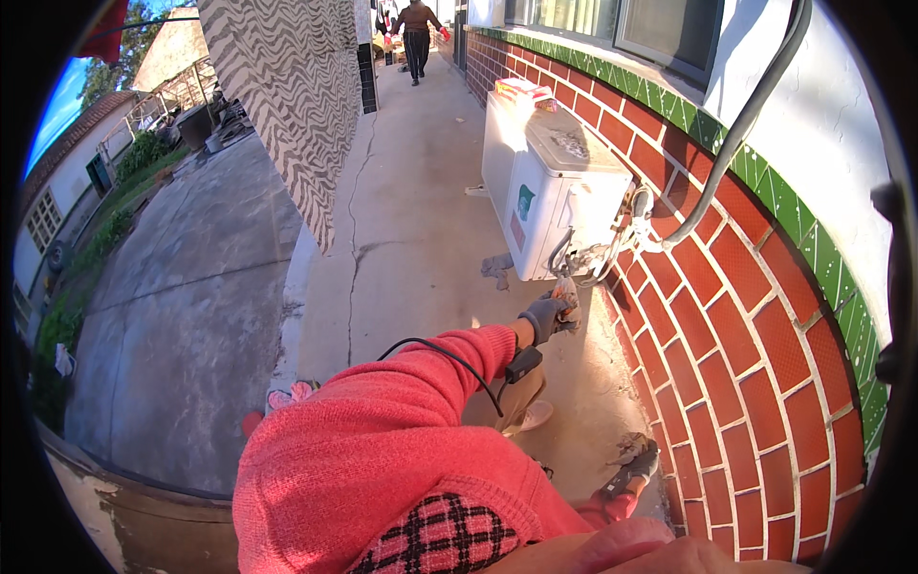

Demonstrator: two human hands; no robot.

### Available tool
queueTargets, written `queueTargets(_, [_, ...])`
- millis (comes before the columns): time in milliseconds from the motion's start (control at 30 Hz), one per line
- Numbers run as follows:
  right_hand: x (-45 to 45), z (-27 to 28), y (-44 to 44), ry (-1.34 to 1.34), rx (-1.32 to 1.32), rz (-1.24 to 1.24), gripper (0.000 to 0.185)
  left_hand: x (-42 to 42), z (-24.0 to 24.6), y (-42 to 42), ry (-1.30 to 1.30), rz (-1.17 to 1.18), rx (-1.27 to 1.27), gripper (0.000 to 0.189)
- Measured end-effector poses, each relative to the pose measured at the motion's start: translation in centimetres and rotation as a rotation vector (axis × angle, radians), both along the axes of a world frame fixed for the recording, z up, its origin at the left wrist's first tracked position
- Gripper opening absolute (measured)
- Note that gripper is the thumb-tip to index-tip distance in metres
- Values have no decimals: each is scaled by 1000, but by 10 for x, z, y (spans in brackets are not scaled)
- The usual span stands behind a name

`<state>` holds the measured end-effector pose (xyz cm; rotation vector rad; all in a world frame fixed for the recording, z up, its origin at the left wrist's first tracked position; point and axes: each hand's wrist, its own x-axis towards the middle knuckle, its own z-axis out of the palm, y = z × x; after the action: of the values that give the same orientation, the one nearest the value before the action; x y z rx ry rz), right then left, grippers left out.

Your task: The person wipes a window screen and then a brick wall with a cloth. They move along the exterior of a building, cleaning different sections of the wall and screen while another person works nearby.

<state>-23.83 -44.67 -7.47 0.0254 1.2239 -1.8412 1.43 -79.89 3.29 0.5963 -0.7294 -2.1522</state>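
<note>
My left hand [543, 319], in a dark grey glove, reaches forward and is closed on a crumpled orange and whitish thing [566, 295], perhaps a rag or a bag. It is just in front of the lower corner of a white air-conditioner outdoor unit [556, 186], near its pipe connections. My right hand [642, 463], also gloved, is low beside the brick wall. It seems to hold a crumpled grey-brown cloth [631, 446]; the fingers are hard to make out. A grey rag [496, 270] lies on the concrete by the unit's foot.
A red and yellow packet [526, 92] rests on the unit. A thick grey hose [731, 143] runs down the red brick wall [746, 344]. Zebra-striped fabric [294, 93] hangs at left. Further up the walkway [409, 158] is another person [416, 32]. A black cable [445, 351] crosses my left sleeve.
</note>
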Motion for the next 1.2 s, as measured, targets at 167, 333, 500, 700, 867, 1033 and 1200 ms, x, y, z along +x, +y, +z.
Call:
queueTargets(167, [2,-1,-3,32,18,-28,35,1,2,2,43,-19,-49,25])
queueTargets(333, [2,4,-3,-69,-55,37,30,0,3,3,19,-1,-27,23])
queueTargets(500, [9,19,-3,-110,46,-5,31,-1,-4,-7,56,-63,-29,23])
queueTargets(700, [1,6,-5,-120,29,-35,34,-15,-4,-10,85,-27,-92,28])
queueTargets(867, [-24,-32,-6,-96,-17,52,33,-19,-3,-4,-7,-50,-83,32])
queueTargets(1033, [-27,-38,-9,-45,10,54,33,-16,-6,-7,2,-77,-86,34])
queueTargets(1200, [-9,-13,-11,-46,26,36,33,-15,-5,-10,24,-58,-38,36])
